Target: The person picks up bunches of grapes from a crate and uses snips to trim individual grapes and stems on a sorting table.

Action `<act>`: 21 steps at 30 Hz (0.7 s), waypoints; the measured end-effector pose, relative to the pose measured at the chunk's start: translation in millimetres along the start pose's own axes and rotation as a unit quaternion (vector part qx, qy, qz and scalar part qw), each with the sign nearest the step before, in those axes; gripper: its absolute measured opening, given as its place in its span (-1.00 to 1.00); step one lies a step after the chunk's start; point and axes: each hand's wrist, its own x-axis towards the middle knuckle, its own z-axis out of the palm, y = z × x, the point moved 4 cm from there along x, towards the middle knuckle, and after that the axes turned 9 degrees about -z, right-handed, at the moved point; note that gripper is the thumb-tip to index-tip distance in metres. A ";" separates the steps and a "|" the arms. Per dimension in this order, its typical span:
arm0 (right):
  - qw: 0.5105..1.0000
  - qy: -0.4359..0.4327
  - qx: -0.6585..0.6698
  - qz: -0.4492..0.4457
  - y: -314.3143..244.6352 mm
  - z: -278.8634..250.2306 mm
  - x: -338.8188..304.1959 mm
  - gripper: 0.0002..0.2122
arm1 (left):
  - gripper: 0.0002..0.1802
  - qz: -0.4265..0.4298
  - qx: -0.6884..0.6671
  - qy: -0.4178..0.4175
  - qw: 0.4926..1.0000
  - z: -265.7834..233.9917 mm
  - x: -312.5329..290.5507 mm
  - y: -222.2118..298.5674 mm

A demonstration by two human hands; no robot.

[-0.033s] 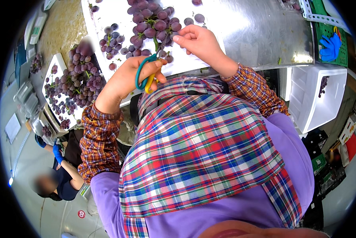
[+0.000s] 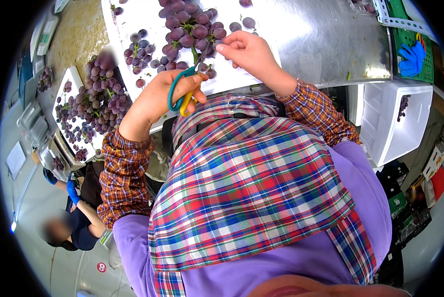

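**Trimming a bunch of dark grapes with scissors**

I am looking down over a plaid apron and purple sleeves at two bare hands working on a white board. My left hand (image 2: 157, 101) is clenched around the teal and yellow handles of a pair of scissors (image 2: 181, 91), whose blades point up toward the stem of a bunch of purple grapes (image 2: 189, 27). My right hand (image 2: 246, 49) sits just right of that bunch, its fingertips (image 2: 221, 47) pinching at the grapes on the bunch's right edge; I cannot tell exactly which grape it grips. The bunch lies on the white board (image 2: 147, 15), just above both hands. Loose grapes (image 2: 140, 49) are scattered above my left hand. Further left of my left hand stands a white tray of more grapes (image 2: 95, 99). Beyond my right hand lies a bare steel tabletop (image 2: 326, 39), then a white foam box (image 2: 395, 123) and blue gloves (image 2: 411, 58) on a green crate. Below my left elbow, another person (image 2: 71, 222) crouches.
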 end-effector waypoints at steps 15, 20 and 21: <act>0.946 -0.042 -0.296 -0.127 -21.2 -12.1 -7.6 -0.73 | -0.54 0.042 -0.069 -0.011 0.997 18.1 -6.3 -9.4; 0.947 -0.008 -0.283 -0.153 -43.5 -21.4 -1.6 -0.71 | -0.49 0.042 -0.127 -0.051 0.990 25.9 -9.4 -1.9; 0.941 0.007 -0.291 -0.170 -43.1 -22.0 3.0 -0.71 | -0.48 0.052 -0.146 -0.055 0.986 27.0 -8.8 -2.7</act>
